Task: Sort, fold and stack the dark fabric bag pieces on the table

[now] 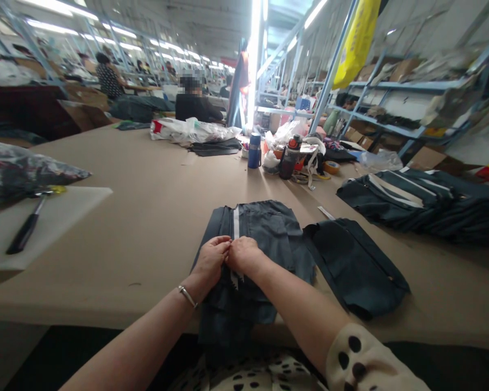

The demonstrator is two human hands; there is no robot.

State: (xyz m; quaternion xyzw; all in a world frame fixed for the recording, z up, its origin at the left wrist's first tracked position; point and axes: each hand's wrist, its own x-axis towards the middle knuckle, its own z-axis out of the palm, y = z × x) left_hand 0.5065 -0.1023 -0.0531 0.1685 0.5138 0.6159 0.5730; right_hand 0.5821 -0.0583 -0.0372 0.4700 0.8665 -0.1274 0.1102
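Observation:
Dark blue-grey fabric pieces [269, 225] lie stacked before me, hanging over the table's front edge. A white strip [236, 220] runs lengthwise along them, passing under my hands; pale jagged ends [234, 280] show just below. My left hand [212, 259], with a bracelet at the wrist, is closed in a pinch over the strip. Fingertip to fingertip with it, my right hand [245, 256] is closed too, knuckles up. Whatever small thing sits between the fingers is hidden. Right of the stack lies a sewn dark pouch-like piece [356, 266] with a zip.
More dark pieces [424, 201] are piled at the right of the table [146, 217]. A hammer [26, 228] rests on a white board [77, 212] at left. Farther back stand a blue bottle [254, 150], a dark bottle [289, 158] and plastic bags [195, 129]. People sit beyond.

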